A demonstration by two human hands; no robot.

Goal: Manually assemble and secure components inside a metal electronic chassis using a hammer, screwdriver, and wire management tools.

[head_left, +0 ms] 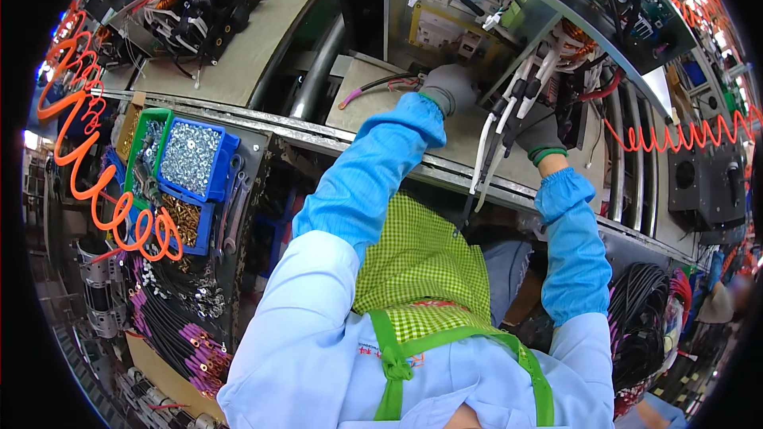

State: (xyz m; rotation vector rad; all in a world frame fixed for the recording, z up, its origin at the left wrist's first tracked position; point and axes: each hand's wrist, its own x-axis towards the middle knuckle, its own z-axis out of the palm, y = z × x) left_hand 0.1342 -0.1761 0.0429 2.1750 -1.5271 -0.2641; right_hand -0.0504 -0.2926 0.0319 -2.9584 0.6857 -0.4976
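My left hand, in a grey glove, reaches to the lower front of an open metal cabinet. Motion smears its fingers, so what they touch cannot be made out. Just left of it, a black cable with a pink-sleeved end lies on the board. My right hand, in a grey glove with a green cuff, is closed around a bundle of white and black cables. The cables come down from the cabinet beside a copper-wound coil, and their loose ends hang over the bench edge. Some fingertips are hidden behind them.
A blue bin of silvery fasteners, a green bin and a bin of brass-coloured fasteners stand at left beside wrenches. Orange coiled hoses hang at both sides. Metal rollers flank the board. Bundled cables hang lower right.
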